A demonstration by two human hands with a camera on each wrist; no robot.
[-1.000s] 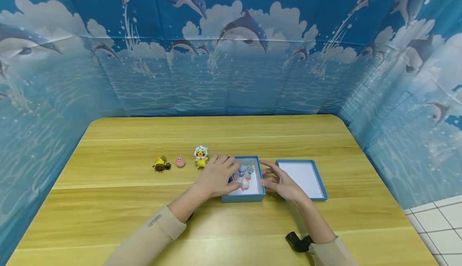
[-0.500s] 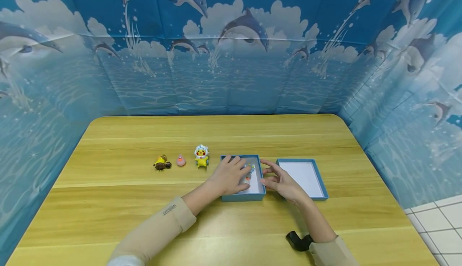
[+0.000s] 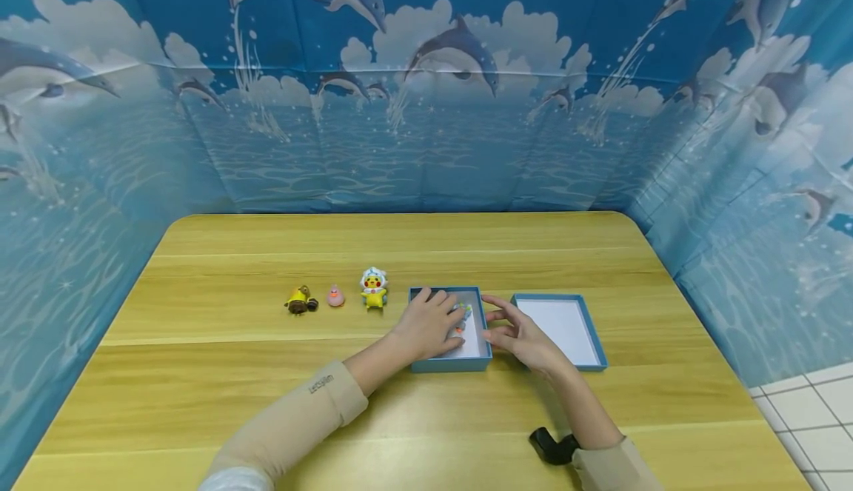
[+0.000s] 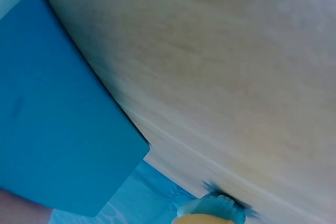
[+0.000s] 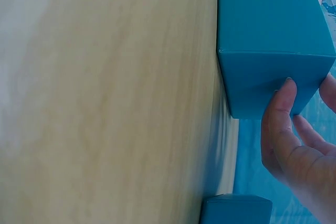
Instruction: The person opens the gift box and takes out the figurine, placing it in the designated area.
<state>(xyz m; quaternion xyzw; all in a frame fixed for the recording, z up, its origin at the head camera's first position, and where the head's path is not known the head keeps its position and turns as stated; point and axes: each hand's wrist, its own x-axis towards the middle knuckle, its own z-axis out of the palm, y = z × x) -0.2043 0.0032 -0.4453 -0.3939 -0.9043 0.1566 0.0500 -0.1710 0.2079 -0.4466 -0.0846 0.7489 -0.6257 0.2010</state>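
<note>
A blue open box [image 3: 451, 365] with a white inside stands on the table; small figures [image 3: 465, 312] show in it beside the left hand. The left hand [image 3: 425, 326] is over and partly in the box, fingers spread, palm down; what lies beneath it is hidden. In the left wrist view the box side [image 4: 63, 108] fills the left. The right hand [image 3: 523, 339] touches the box's right side with relaxed, slightly bent fingers; in the right wrist view its fingertips [image 5: 286, 90] rest on the blue box wall [image 5: 273, 74].
A shallow blue lid [image 3: 560, 328], white inside, lies right of the box. Left of it stand a yellow figure in a white hood [image 3: 374, 291], a pink figure [image 3: 335, 297] and a yellow-brown figure [image 3: 300, 301]. A dolphin-print curtain [image 3: 426, 143] hangs behind the table.
The left hand has moved right and over the box, covering figures that showed before. The right hand has stayed at the box's right side.
</note>
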